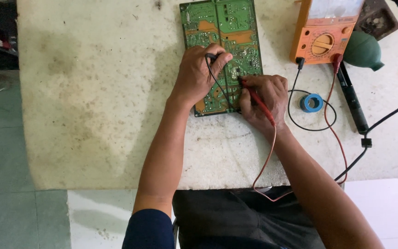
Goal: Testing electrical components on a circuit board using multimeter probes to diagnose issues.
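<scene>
A green circuit board (224, 27) lies on a stained white table (97, 92), solder side up. My left hand (196, 76) rests on the board and pinches a black test probe (211, 56) whose black lead runs down across it. My right hand (266, 99) grips a red test probe (254, 97), tip touching the board near its lower right part. Both leads run to an orange multimeter (323, 34) at the top right.
A blue solder spool (311, 103) lies right of my right hand. A black soldering iron (352, 99) with its cable and a green rubber blower bulb (362, 51) lie further right. The table's front edge runs just above my lap.
</scene>
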